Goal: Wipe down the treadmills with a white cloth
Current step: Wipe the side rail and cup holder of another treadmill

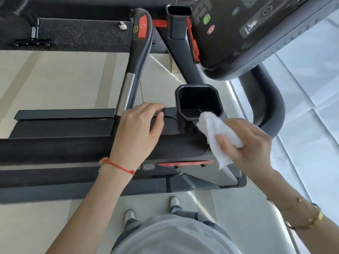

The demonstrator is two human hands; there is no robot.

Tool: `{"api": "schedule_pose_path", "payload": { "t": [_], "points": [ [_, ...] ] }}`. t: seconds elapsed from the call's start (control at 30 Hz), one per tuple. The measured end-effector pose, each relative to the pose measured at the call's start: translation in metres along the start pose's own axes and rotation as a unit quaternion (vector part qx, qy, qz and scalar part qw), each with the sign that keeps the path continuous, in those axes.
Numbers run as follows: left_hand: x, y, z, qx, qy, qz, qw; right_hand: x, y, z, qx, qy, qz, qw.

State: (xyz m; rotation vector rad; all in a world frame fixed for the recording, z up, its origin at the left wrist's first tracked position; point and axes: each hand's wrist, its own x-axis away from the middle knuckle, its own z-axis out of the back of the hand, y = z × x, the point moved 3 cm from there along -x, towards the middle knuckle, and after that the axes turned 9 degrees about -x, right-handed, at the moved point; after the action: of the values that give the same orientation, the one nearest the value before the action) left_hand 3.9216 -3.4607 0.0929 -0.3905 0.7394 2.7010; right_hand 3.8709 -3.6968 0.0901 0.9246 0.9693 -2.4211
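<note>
Right hand [251,143] grips the white cloth [217,136], bunched — thumb over the front of it, fingers curled behind, a loose tail hanging below the hand. Cloth sits right of centre in the frame, its upper end touching the near rim of the black cup holder [199,105] at centre. Left hand [139,129] is left of centre, fingers curled, fingertips touching a black edge of the treadmill [73,147] just left of the cup holder; cannot tell whether it clasps that edge or only rests on it. A red string bracelet [117,165] circles the left wrist; gold bangles [300,211] on the right forearm at lower right.

Treadmill deck runs as dark bands across the left and middle of the frame. A handrail [134,65] — black grip, chrome section, red panel near its top — rises from centre toward the upper middle. Console [238,32] with a green and a red button fills the upper right. A second cup holder [178,17] at top centre. A red strip [185,163] lies along the treadmill just below the cloth.

Bottom of frame: the person's grey shirt [174,237], two light shoes [129,216] on pale floor tiles [45,79]. Dark speckled matting [82,33] at upper left.
</note>
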Motion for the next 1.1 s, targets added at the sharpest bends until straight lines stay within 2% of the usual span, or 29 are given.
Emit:
{"api": "schedule_pose_path", "payload": {
  "t": [0.13,0.3,0.43,0.5,0.57,0.63,0.8,0.93,1.03,1.1],
  "points": [
    [-0.025,0.013,-0.008,-0.008,0.016,0.017,1.0,-0.037,0.038,0.041,-0.004,0.026,-0.154,0.988],
    [-0.054,0.023,-0.027,-0.025,-0.004,0.047,0.999,-0.08,0.081,0.018,0.092,-0.065,-0.194,0.975],
    [-0.069,0.024,-0.044,-0.034,-0.035,0.075,0.996,-0.085,0.086,-0.031,0.09,-0.243,-0.144,0.955],
    [-0.072,0.023,-0.05,-0.036,-0.046,0.083,0.995,-0.081,0.09,-0.035,0.04,-0.295,-0.114,0.948],
    [-0.075,0.021,-0.054,-0.037,-0.054,0.088,0.994,-0.082,0.095,-0.031,-0.056,-0.313,-0.14,0.938],
    [-0.076,0.019,-0.056,-0.035,-0.059,0.094,0.993,-0.086,0.097,-0.034,-0.087,-0.344,-0.132,0.926],
    [-0.071,0.012,-0.063,-0.044,-0.062,0.122,0.99,-0.108,0.094,-0.06,0.037,-0.4,-0.01,0.916],
    [-0.067,0.01,-0.065,-0.034,-0.056,0.123,0.99,-0.126,0.082,-0.1,0.129,-0.425,0.098,0.891],
    [-0.067,0.009,-0.065,-0.024,-0.051,0.124,0.991,-0.125,0.081,-0.102,0.149,-0.418,0.107,0.89],
    [-0.067,0.008,-0.065,-0.013,-0.053,0.123,0.991,-0.12,0.091,-0.084,0.146,-0.407,0.06,0.9]
  ]
}}
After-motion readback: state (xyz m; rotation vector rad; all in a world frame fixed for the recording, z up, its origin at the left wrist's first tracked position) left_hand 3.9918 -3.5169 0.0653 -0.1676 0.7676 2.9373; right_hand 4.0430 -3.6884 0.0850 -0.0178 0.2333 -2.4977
